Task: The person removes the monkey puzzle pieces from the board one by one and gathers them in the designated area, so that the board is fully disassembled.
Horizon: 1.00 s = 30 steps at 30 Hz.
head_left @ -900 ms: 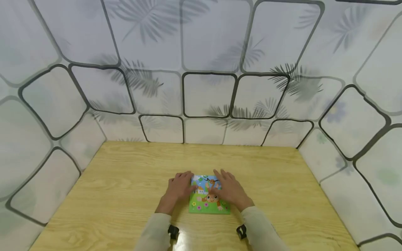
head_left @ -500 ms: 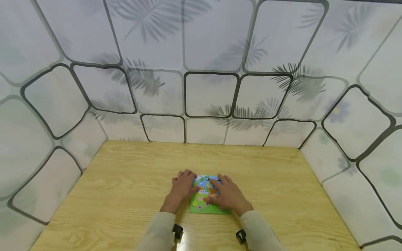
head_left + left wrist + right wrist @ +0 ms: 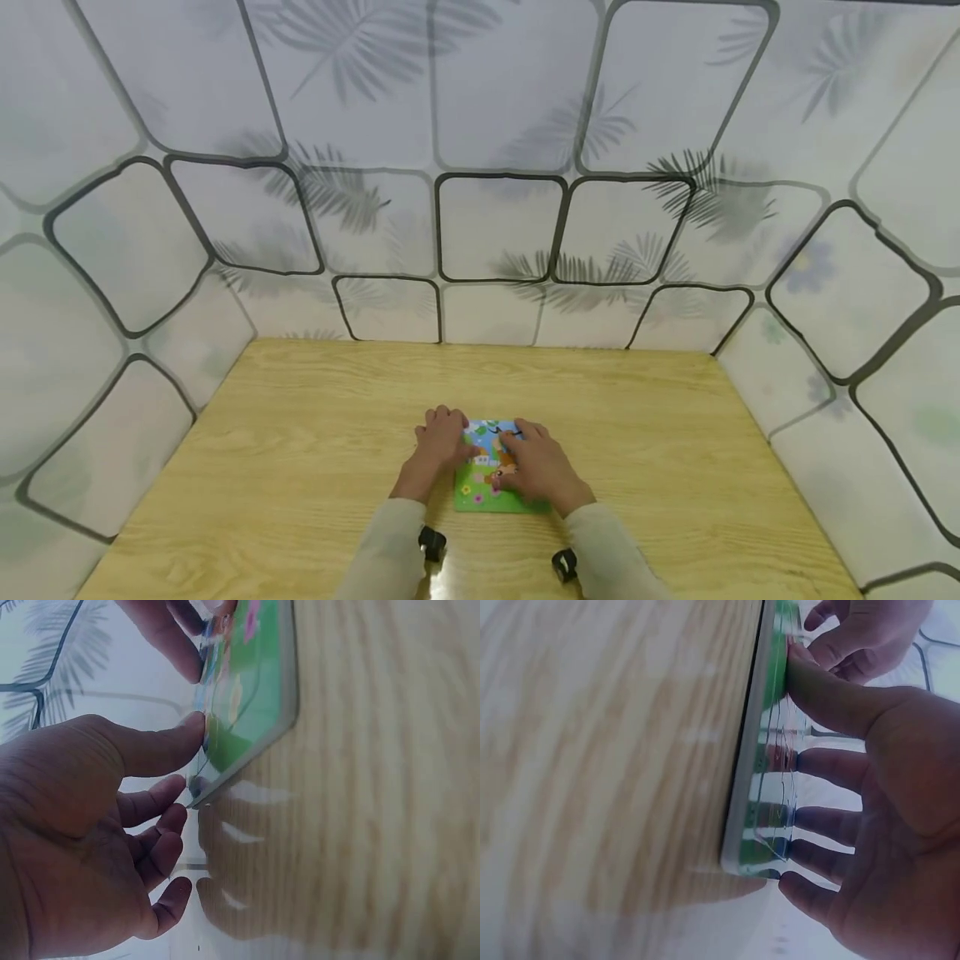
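Note:
A jigsaw puzzle [image 3: 476, 496] with a green and blue monkey picture lies flat on the wooden table. Thin wavy cut lines show on its glossy top in the right wrist view. My left hand [image 3: 441, 442] is at its left edge. The left thumb [image 3: 176, 742] touches the top near a corner, while the other fingers bend loosely past the edge. Over the right half is my right hand [image 3: 543, 467], its thumb and spread fingertips resting on the surface. That hand hides part of the monkey and the right edge.
The wood-grain table [image 3: 315, 417] extends around the puzzle on all sides. A pale patterned wall covering [image 3: 495, 225] encloses its back and both sides. A small black device [image 3: 432, 543] sits at the left wrist, and a similar device [image 3: 565, 565] at the right.
My right hand has slid down and inward over the puzzle, covering more of the monkey. My left hand has shifted slightly right at the left edge. The puzzle stays about where it was.

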Each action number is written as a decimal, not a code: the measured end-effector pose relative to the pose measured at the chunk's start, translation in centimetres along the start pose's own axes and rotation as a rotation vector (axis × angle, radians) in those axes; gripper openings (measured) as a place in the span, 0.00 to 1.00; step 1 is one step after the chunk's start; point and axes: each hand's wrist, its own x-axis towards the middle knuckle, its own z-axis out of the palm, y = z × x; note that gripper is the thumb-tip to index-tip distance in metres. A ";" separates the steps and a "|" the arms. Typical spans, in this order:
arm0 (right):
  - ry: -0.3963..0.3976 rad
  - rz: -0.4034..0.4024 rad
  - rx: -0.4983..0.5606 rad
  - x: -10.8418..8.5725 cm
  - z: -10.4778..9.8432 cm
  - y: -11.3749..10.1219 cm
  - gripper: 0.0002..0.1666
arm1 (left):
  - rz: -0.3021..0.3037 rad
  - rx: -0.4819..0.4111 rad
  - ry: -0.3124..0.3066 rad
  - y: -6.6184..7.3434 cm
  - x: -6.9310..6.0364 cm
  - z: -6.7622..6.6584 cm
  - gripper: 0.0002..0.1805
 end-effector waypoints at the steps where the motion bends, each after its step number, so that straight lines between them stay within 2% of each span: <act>1: 0.001 0.008 0.012 0.0 0.1 0.0 0.40 | -0.010 -0.005 -0.007 0.0 0.1 0.0 0.24; 10: 0.036 0.018 0.042 0.0 1.0 -0.2 0.41 | -0.034 -0.044 -0.008 -0.1 0.0 -0.2 0.24; 17: 0.029 0.025 0.018 -0.1 1.0 -0.2 0.43 | 0.018 -0.100 -0.002 -1.0 0.0 0.3 0.27; 24: 0.017 0.046 0.002 0.0 1.1 0.0 0.44 | 0.094 -0.134 0.028 -1.6 -0.2 0.4 0.19; 30: 0.016 0.065 -0.001 -0.1 1.0 0.0 0.43 | 0.078 -0.249 0.029 -1.9 -0.3 0.1 0.16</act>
